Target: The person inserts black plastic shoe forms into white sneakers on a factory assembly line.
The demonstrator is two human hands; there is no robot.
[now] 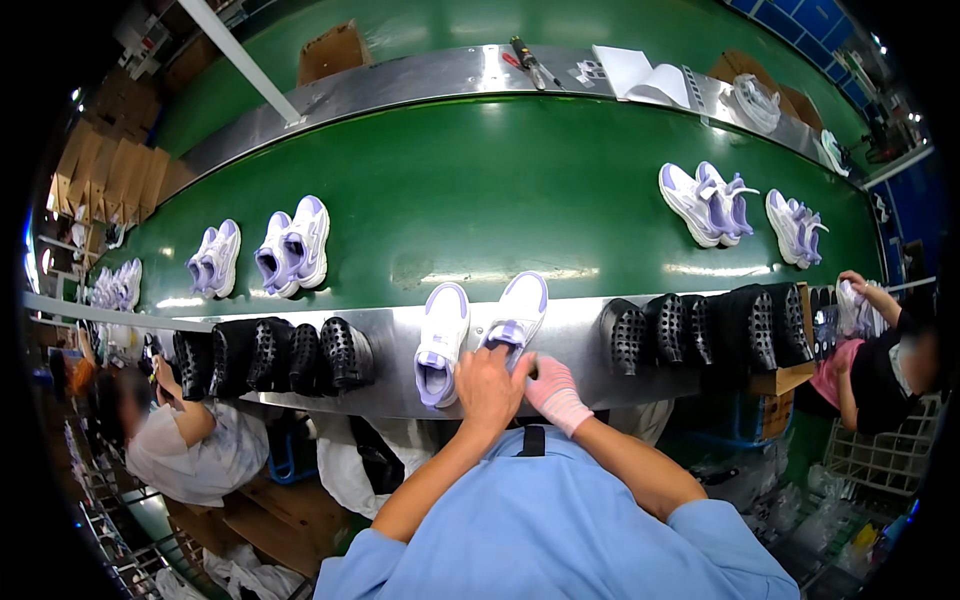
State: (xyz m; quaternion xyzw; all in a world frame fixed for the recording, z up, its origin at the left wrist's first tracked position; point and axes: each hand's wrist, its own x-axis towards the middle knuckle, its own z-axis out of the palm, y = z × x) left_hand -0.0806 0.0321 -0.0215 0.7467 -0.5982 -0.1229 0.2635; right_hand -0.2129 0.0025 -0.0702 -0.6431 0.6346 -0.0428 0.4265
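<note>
Two white-and-lilac sneakers lie on the steel ledge (580, 330) beside the green conveyor belt (500, 200). The left hand (487, 385) closes over the right sneaker (517, 315)'s heel, steadying it; the gloved right hand (552, 390) pinches there. The left sneaker (440, 340) lies just beside, untouched.

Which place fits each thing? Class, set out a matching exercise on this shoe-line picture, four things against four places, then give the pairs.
Things:
1. left hand
2. right hand
3. black perforated shoe forms
4. red-handled tool

Places:
A. on the far metal ledge
B. in a row on the near metal ledge
C. in a pink-and-white glove, beside the other hand
D. bare, on the heel of the white-and-lilac shoe

Pairs: 1-D, 2-C, 3-B, 4-A
</note>
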